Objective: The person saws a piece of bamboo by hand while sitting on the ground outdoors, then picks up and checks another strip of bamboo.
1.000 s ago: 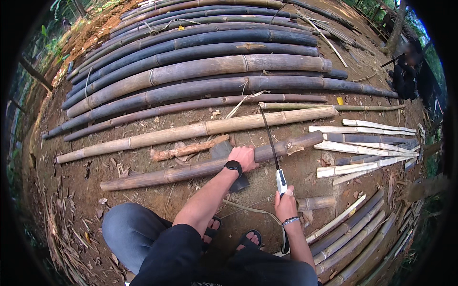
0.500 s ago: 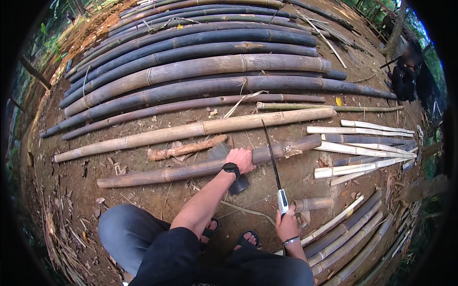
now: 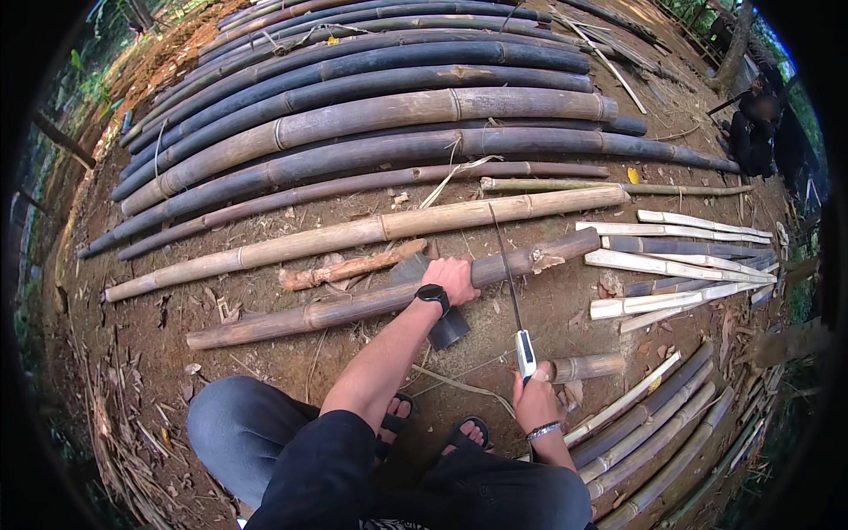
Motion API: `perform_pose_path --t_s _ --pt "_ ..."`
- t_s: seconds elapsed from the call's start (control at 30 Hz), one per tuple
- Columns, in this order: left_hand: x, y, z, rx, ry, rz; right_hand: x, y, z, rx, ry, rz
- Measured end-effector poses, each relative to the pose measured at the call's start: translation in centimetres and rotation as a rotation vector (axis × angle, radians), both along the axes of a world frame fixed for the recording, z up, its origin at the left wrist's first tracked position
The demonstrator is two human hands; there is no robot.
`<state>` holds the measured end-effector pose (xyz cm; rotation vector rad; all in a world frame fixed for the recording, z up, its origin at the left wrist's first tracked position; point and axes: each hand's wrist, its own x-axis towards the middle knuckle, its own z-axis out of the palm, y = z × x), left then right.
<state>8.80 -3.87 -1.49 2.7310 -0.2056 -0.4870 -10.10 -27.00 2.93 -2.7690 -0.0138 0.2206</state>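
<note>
My left hand [image 3: 450, 281] is wrapped over a brown bamboo pole [image 3: 371, 303] lying crosswise before my feet, pressing down on its middle. Under the pole, close to that hand, shows a dark grey flat-sided piece [image 3: 449, 329] that props it. My right hand [image 3: 533, 405] grips the white and black handle of a hand saw [image 3: 526, 352]. Its long thin blade lies across the pole, to the right of my left hand; how deep it sits in the bamboo I cannot tell. A short bamboo offcut [image 3: 590, 367] lies on the ground just right of the saw handle.
Beyond the pole lie a pale bamboo pole [image 3: 309, 246], a short rough stick [image 3: 344, 269] and rows of dark bamboo poles [image 3: 371, 146]. Split bamboo strips [image 3: 680, 269] are at right; more bamboo lengths [image 3: 649, 433] lie near my right arm. A person [image 3: 755, 132] sits at far right.
The view has shifted slightly. Both hands keep their grips, and the saw stays across the pole with its blade at a slightly different tilt.
</note>
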Motion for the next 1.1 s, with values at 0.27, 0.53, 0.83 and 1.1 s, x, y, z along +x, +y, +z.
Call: perform_pose_path --t_s 0.27,0.53,0.83,1.1 --pt "0.0 -0.2 0.1 -0.053 -0.018 0.012 2.4 0.0 -1.0 0.084 -0.007 -0.029" --pt "-0.2 -1.0 0.0 -0.076 -0.013 -0.052 4.6 0.6 0.0 -0.005 0.024 -0.037" --pt "0.6 -0.2 0.3 -0.06 -0.003 -0.006 3.8 0.4 -0.6 0.041 0.086 -0.064" --pt "-0.5 -0.9 -0.2 -0.047 -0.077 -0.043 5.3 0.7 -0.5 0.003 0.07 -0.047"
